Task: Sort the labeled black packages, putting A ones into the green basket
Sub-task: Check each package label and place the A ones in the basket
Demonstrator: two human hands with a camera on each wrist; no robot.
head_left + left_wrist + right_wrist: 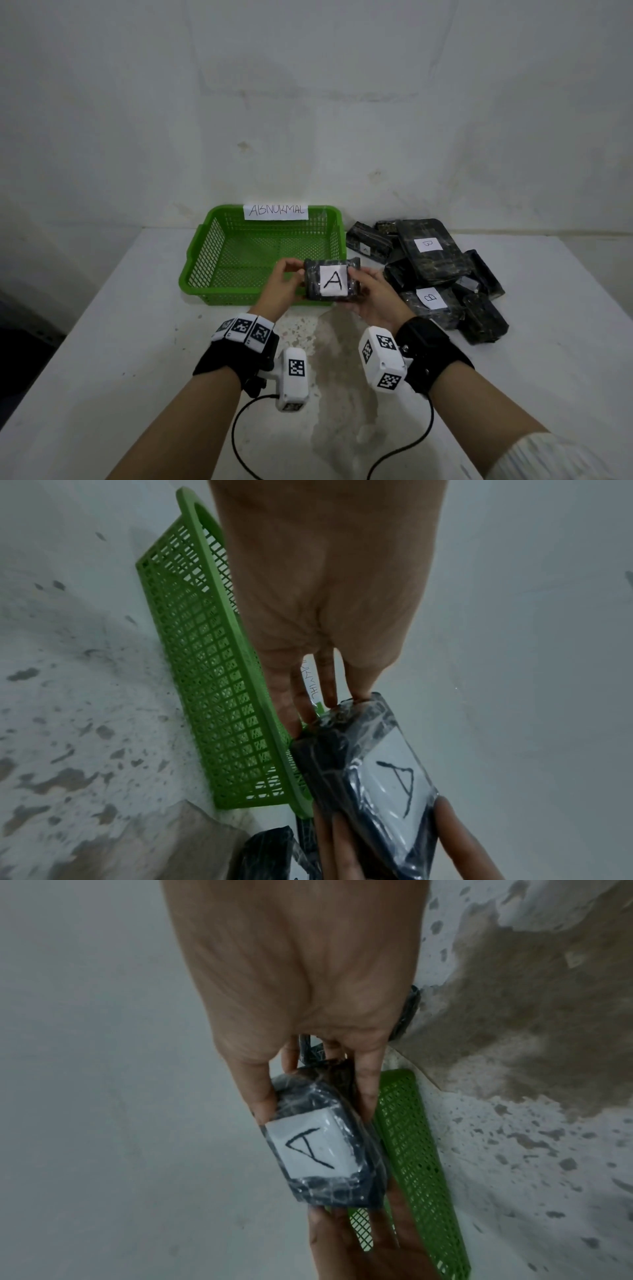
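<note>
A black wrapped package with a white "A" label (331,280) (377,777) (325,1148) is held up over the near rim of the green basket (212,260) (212,696) (411,1150). My left hand (286,281) (329,704) grips its left end with thumb and fingers. My right hand (368,291) (318,1099) grips its right end the same way. The label faces me. The basket holds nothing that I can see.
A pile of black packages (442,274) lies right of the basket, two showing "B" labels (427,244) (431,297). A paper sign (275,209) hangs on the basket's far rim. The white table (137,342) is stained in front; a wall stands behind.
</note>
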